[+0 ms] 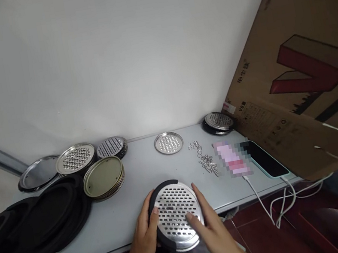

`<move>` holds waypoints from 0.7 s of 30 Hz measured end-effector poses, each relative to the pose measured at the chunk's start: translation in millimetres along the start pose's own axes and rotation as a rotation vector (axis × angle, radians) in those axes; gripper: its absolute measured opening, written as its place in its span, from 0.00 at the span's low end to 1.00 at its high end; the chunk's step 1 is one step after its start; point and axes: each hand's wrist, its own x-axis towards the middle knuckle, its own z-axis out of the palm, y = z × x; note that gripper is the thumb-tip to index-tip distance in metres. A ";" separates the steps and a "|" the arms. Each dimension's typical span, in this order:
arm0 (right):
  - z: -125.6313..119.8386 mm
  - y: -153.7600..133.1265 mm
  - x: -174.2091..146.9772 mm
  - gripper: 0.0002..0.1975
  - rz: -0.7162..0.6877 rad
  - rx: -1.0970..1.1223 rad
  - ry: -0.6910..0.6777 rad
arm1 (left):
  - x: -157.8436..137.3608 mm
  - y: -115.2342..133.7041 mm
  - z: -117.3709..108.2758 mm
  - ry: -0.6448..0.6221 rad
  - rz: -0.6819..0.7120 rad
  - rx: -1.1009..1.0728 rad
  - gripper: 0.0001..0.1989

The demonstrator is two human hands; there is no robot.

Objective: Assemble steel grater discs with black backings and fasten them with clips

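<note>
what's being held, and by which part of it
A partly black-rimmed, round, slotted silver metal disc: left hand on its black left edge, right hand on its silver right edge.

On my feed, the left hand and right hand face each other by the bench's near edge, thumbs angled inward.

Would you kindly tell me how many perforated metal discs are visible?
5: held disc; lone disc near the wall; right stacked disc; left stacked disc; another disc just right of it. More may lie hidden underneath.
</note>
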 end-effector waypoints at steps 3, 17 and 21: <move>8.0 7.0 -1.1 0.42 -0.042 -0.093 0.061 | -3.6 1.7 4.1 0.031 -0.005 0.020 0.32; -12.8 -5.8 18.7 0.36 -0.036 0.197 0.144 | 3.4 0.3 32.4 0.052 -0.003 -0.125 0.32; -11.0 -5.8 18.4 0.35 -0.118 0.127 0.158 | 2.7 -3.5 37.0 0.046 -0.014 -0.193 0.32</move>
